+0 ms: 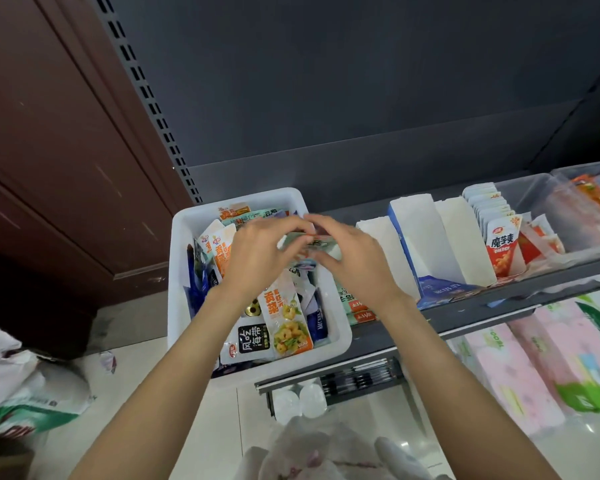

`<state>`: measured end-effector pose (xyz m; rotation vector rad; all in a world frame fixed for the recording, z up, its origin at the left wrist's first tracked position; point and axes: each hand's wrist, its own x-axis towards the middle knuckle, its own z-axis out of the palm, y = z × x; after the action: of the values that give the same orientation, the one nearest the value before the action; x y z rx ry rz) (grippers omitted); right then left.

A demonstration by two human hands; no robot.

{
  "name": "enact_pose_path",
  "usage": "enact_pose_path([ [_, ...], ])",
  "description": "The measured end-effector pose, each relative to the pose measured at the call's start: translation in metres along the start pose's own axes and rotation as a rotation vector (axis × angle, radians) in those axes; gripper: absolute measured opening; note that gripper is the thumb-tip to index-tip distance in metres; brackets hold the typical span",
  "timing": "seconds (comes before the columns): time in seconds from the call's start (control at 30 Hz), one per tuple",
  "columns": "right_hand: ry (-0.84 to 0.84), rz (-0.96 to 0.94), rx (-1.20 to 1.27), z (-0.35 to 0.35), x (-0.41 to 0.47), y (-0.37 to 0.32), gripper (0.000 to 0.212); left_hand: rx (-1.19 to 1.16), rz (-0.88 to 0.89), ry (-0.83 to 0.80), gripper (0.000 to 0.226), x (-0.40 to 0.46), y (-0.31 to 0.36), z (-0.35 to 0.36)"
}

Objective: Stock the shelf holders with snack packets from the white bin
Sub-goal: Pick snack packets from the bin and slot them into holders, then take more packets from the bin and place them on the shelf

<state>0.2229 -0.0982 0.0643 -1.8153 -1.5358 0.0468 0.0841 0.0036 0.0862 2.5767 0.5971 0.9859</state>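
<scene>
The white bin (182, 237) stands on the left end of the grey shelf and is full of mixed snack packets. Over its middle, my left hand (257, 254) and my right hand (350, 258) meet and together grip a small stack of pale green snack packets (309, 244), fingers curled round it. To the right stand white cardboard shelf holders (426, 237); the nearest ones look bare inside. One further right holds a row of red and white packets (503, 244). More green packets (357, 306) lie on the shelf beside the bin, partly hidden by my right wrist.
Clear plastic trays (568, 216) with orange packets stand at the shelf's far right. Below the shelf are pink tissue packs (520, 368) and white cups (298, 400). Bags (32, 386) lie on the tiled floor at left, a plastic bag (326, 452) at the bottom.
</scene>
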Motion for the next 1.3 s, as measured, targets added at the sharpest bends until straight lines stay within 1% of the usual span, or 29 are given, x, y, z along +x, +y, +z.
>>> enact_pose_path([
  [0.03, 0.043, -0.032, -0.032, -0.007, 0.002, -0.002, 0.031, 0.004, 0.043, 0.048, 0.016, 0.001, 0.010, 0.002],
  [0.07, 0.084, -0.041, -0.054, -0.014, 0.002, -0.001, 0.020, -0.019, 0.040, 0.087, 0.020, 0.000, 0.018, 0.007],
  [0.13, 0.167, 0.005, -0.079, -0.027, -0.003, 0.008, 0.012, -0.119, -0.089, 0.128, 0.034, -0.005, 0.029, 0.017],
  [0.2, 0.256, 0.134, -0.050, -0.041, -0.016, 0.024, 0.014, -0.208, -0.254, 0.108, 0.043, -0.014, 0.033, 0.029],
  [0.27, 0.294, 0.310, 0.033, -0.051, -0.035, 0.040, 0.017, -0.190, -0.364, -0.001, 0.046, -0.024, 0.031, 0.044],
  [0.33, 0.288, 0.442, 0.124, -0.051, -0.053, 0.054, 0.020, -0.066, -0.406, -0.170, 0.047, -0.034, 0.025, 0.062],
  [0.4, 0.288, 0.465, 0.178, -0.041, -0.065, 0.063, 0.017, 0.044, -0.407, -0.325, 0.051, -0.042, 0.019, 0.076],
  [0.47, 0.249, 0.389, 0.136, -0.026, -0.069, 0.066, 0.016, 0.085, -0.388, -0.387, 0.053, -0.047, 0.016, 0.086],
  [0.53, 0.167, 0.257, 0.056, -0.008, -0.071, 0.068, 0.020, 0.068, -0.368, -0.349, 0.050, -0.048, 0.016, 0.090],
  [0.6, 0.048, 0.155, -0.043, 0.008, -0.073, 0.072, 0.028, 0.058, -0.311, -0.276, 0.041, -0.049, 0.019, 0.090],
  [0.67, -0.022, 0.126, -0.142, 0.018, -0.074, 0.076, 0.032, 0.098, -0.232, -0.245, 0.028, -0.051, 0.020, 0.090],
  [0.77, -0.097, 0.078, -0.367, 0.022, -0.073, 0.080, 0.036, 0.194, -0.143, -0.293, 0.015, -0.056, 0.020, 0.093],
  [0.83, -0.134, 0.038, -0.447, 0.023, -0.074, 0.081, 0.043, 0.261, -0.088, -0.334, 0.019, -0.059, 0.023, 0.098],
  [0.9, -0.141, 0.066, -0.384, 0.021, -0.075, 0.076, 0.051, 0.291, -0.063, -0.336, 0.028, -0.060, 0.027, 0.100],
  [0.93, -0.129, 0.094, -0.325, 0.019, -0.076, 0.071, 0.053, 0.265, -0.067, -0.315, 0.030, -0.060, 0.028, 0.099],
  [1.0, -0.092, 0.169, -0.159, 0.011, -0.074, 0.057, 0.052, 0.151, -0.120, -0.233, 0.029, -0.062, 0.029, 0.090],
  [1.07, -0.050, 0.206, 0.005, 0.005, -0.068, 0.039, 0.046, 0.038, -0.227, -0.110, 0.027, -0.069, 0.025, 0.073],
  [1.13, -0.056, 0.160, 0.087, 0.008, -0.059, 0.021, 0.038, -0.010, -0.354, 0.014, 0.022, -0.080, 0.014, 0.055],
  [1.17, -0.092, 0.129, 0.107, 0.014, -0.054, 0.012, 0.034, 0.001, -0.437, 0.030, 0.018, -0.088, 0.005, 0.047],
  [1.2, -0.155, 0.114, 0.113, 0.022, -0.049, 0.003, 0.031, 0.033, -0.519, 0.006, 0.015, -0.095, -0.006, 0.041],
  [1.23, -0.241, 0.117, 0.097, 0.033, -0.044, -0.005, 0.032, 0.083, -0.596, -0.053, 0.017, -0.102, -0.016, 0.036],
  [1.3, -0.442, 0.152, -0.027, 0.059, -0.037, -0.016, 0.040, 0.180, -0.683, -0.183, 0.025, -0.116, -0.032, 0.032],
])
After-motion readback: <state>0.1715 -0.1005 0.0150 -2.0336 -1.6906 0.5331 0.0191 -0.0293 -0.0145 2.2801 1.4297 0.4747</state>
